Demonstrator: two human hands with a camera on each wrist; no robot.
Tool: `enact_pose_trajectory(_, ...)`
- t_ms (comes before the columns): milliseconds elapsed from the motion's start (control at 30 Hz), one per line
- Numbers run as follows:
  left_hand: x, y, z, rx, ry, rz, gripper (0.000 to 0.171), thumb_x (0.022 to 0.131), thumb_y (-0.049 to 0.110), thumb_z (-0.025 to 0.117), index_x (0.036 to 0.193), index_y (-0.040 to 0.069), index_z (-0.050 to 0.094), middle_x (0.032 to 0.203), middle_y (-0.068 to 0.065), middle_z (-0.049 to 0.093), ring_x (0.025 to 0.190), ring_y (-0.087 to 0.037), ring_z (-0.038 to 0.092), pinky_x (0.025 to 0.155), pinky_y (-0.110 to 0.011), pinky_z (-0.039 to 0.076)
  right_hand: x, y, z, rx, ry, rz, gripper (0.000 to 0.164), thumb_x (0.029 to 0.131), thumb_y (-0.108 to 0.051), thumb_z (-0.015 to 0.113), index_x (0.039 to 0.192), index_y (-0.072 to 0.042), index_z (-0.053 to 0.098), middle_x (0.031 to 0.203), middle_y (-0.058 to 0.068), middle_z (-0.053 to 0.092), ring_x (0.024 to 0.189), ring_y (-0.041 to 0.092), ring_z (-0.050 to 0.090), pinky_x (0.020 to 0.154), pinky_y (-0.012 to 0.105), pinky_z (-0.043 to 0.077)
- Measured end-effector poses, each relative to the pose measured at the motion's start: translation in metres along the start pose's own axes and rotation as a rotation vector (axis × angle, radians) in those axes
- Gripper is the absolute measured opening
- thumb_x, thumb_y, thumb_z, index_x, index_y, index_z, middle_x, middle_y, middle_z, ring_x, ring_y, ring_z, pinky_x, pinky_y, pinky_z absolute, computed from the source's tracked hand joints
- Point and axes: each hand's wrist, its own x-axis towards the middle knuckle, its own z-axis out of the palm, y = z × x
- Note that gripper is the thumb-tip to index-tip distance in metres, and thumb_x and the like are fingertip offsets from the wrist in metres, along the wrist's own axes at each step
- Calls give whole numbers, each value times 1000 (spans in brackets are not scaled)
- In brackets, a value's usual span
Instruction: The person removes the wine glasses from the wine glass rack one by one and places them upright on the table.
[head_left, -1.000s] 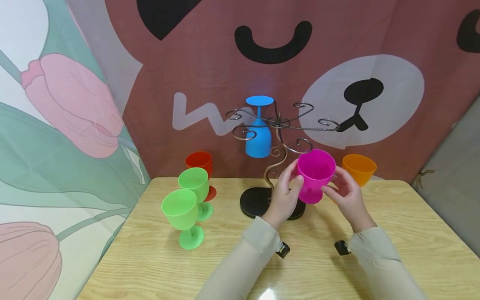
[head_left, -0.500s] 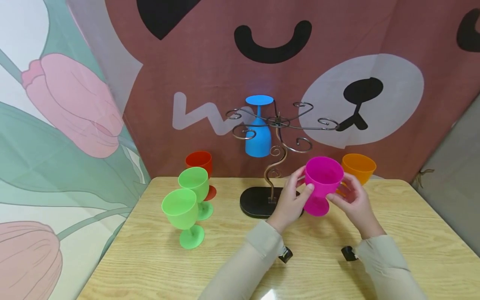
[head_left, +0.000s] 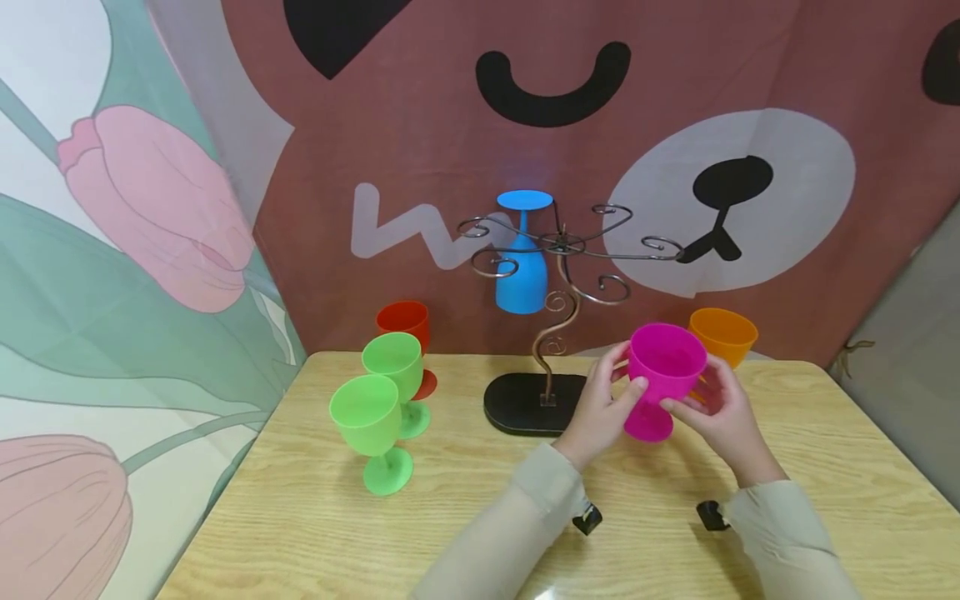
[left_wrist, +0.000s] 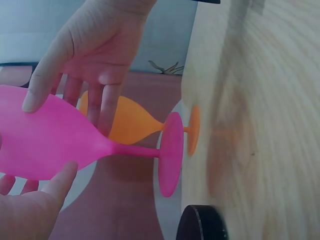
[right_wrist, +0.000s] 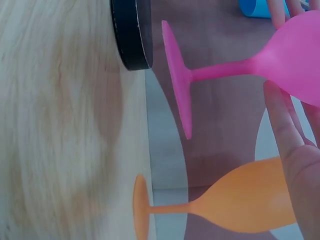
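Note:
A magenta plastic goblet (head_left: 666,367) is held upright between both hands, its foot apart from the tabletop in the wrist views. My left hand (head_left: 602,410) grips the bowl from the left, thumb on the near side. From the right, my right hand (head_left: 726,417) holds the same bowl, thumb near its lower part. Behind the right hand stands an orange goblet (head_left: 724,333), partly covered in the head view but plain in the right wrist view. Left of the hands rises a curly metal glass rack (head_left: 561,243), with a blue goblet (head_left: 521,279) hanging upside down from one arm.
The rack's black oval base (head_left: 517,408) sits on the wooden table (head_left: 315,542), close to my left hand. On the left stand two green goblets (head_left: 366,417) and a red goblet (head_left: 403,323) behind them. A printed cloth (head_left: 420,150) hangs behind the table.
Both hands have carried the magenta goblet right and lower, away from the rack arms. More of the rack base shows now. The other goblets have stayed put; the head view has shifted slightly.

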Motion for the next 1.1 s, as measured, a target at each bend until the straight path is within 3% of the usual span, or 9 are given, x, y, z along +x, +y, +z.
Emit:
enact_pose_trajectory(267,3,-8,15,3,-1,-51,53,104,14,57,152,4,37,147,-13,44,130,-16,50,113,-35,41,-6,7,-13,-44,13,33,68,89,11,70,146,-12,42,132,-7,51,113,0,57,87,11,51)
enact_pose_trajectory(633,6,-10,45,8,38,-183,51,103,16,60,150,13,41,144,-2,45,124,-10,52,99,-19,47,-16,13,-33,-170,47,117,69,94,1,69,151,-20,37,131,-16,49,112,-2,52,84,7,49)
enact_pose_trajectory(833,3,-10,56,-34,54,-238,51,102,15,61,149,16,42,139,3,45,123,-7,51,95,-16,48,-20,17,-43,-133,9,102,71,93,6,67,152,-20,35,133,-16,47,113,-5,52,83,7,50)
enact_pose_trajectory(967,5,-11,64,-46,48,-233,51,101,13,62,148,14,41,138,3,44,123,-8,50,93,-15,49,-22,18,-48,-70,6,97,74,92,10,65,153,-20,34,133,-14,48,113,-5,52,83,8,50)
enact_pose_trajectory(1100,8,-10,70,-54,54,-227,51,101,11,63,147,13,41,136,4,43,123,-7,50,92,-14,49,-19,18,-53,-88,23,103,76,92,9,66,154,-20,32,134,-14,47,114,-4,51,84,7,49)
